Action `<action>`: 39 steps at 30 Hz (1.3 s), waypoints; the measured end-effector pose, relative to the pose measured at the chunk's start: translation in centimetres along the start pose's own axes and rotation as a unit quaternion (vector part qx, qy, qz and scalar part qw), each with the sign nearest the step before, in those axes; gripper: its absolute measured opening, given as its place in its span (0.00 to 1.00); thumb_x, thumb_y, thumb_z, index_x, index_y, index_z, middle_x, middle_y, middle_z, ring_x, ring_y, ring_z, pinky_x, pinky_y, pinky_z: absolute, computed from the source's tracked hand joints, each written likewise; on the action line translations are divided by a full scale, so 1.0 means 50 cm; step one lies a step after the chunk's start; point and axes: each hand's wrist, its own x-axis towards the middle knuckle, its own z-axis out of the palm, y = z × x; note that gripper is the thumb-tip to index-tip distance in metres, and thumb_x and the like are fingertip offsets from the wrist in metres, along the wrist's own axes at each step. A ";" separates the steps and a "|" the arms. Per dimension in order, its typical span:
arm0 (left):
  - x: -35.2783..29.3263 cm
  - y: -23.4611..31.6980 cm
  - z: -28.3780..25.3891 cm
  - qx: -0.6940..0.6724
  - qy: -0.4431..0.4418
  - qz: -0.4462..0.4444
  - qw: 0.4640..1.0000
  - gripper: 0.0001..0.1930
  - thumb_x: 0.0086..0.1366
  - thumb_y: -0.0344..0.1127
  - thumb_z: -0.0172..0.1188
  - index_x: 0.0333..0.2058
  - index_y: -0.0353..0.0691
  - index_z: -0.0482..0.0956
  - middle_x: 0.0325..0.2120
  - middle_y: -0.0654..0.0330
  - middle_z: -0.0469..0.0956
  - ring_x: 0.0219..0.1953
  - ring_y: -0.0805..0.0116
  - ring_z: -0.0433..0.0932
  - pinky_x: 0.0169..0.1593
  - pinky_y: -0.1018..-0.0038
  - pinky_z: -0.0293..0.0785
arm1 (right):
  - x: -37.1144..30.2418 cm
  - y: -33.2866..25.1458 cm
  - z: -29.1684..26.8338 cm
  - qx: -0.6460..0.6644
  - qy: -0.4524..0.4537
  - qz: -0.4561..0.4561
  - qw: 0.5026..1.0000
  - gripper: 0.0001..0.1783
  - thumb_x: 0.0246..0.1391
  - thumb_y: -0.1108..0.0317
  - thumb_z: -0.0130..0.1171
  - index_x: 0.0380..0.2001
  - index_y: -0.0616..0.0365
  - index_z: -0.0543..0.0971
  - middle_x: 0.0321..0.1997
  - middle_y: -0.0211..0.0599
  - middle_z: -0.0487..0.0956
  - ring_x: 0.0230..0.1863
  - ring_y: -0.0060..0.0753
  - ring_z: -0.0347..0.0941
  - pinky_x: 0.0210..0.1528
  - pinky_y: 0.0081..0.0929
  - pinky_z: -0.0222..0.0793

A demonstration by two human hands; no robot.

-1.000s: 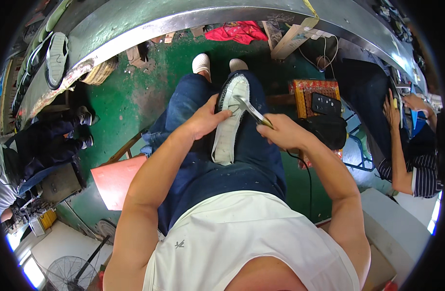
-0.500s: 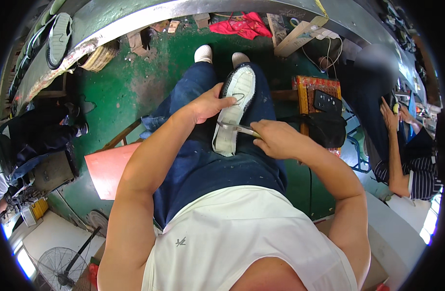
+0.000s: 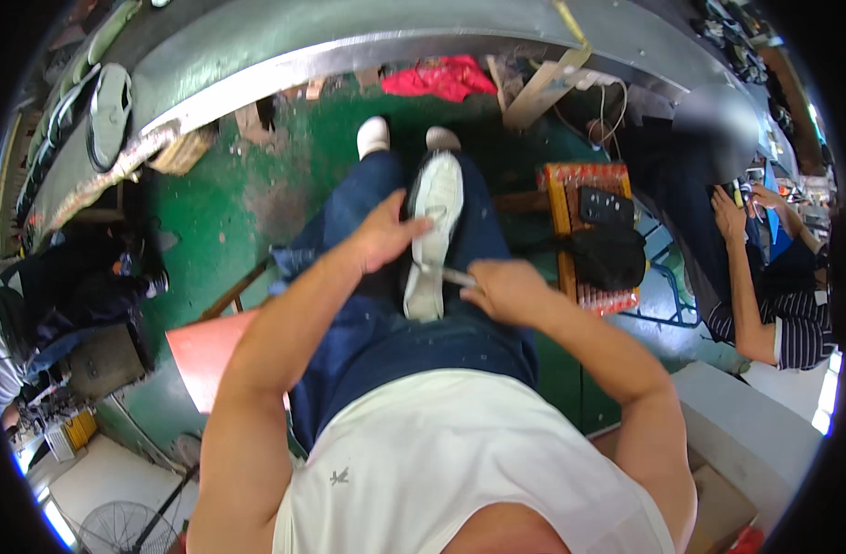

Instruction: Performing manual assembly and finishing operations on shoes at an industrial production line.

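Observation:
A shoe (image 3: 438, 189) lies bottom side up across my thighs, toe pointing away from me. Its underside is whitish with a dark edge, and a thin dark cord loops over the middle. My left hand (image 3: 386, 235) grips the shoe's left side, thumb laid over the underside. From the right, my right hand (image 3: 508, 290) is closed round a metal hand tool with a bent tip (image 3: 456, 276). The tool's end meets the shoe at its narrow waist, toward the heel. Motion blurs the tool, so its jaws or tip cannot be made out.
A metal-edged bench (image 3: 367, 57) curves across the far side, with several shoes (image 3: 109, 115) at its left. On my right a stool (image 3: 561, 208) bears a phone (image 3: 607, 206) and a black bag (image 3: 607, 258). A co-worker (image 3: 737, 222) sits farther right. A pink board (image 3: 206, 355) stands left.
My whole view has shifted slightly, so the bench and the shoe appear lower. My right hand has drawn the tool a little toward the heel. The left hand keeps its grip.

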 end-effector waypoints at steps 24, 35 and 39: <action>-0.067 -0.065 0.056 -0.271 -0.053 -0.071 0.959 0.44 0.66 0.24 0.61 0.74 0.54 0.48 0.63 0.61 0.70 0.61 0.64 0.70 0.65 0.67 0.65 | -0.023 0.017 0.019 0.065 -0.103 0.060 0.991 0.11 0.55 0.76 0.55 0.41 0.69 0.76 0.45 0.60 0.80 0.47 0.61 0.79 0.47 0.48 0.76; -0.102 -0.155 0.103 -0.012 0.099 0.065 0.993 0.43 0.66 0.34 0.61 0.73 0.39 0.45 0.66 0.45 0.63 0.67 0.56 0.64 0.69 0.67 0.59 | -0.117 -0.010 0.047 -0.090 -0.139 0.046 0.985 0.21 0.60 0.69 0.47 0.56 0.66 0.68 0.35 0.54 0.83 0.35 0.54 0.83 0.31 0.48 0.78; -0.109 -0.127 0.096 0.135 0.043 0.123 0.982 0.51 0.64 0.35 0.63 0.74 0.40 0.34 0.69 0.40 0.58 0.70 0.51 0.60 0.71 0.65 0.56 | -0.087 0.022 0.001 0.025 -0.219 0.131 0.967 0.26 0.60 0.61 0.54 0.58 0.63 0.66 0.37 0.55 0.82 0.42 0.58 0.81 0.41 0.53 0.75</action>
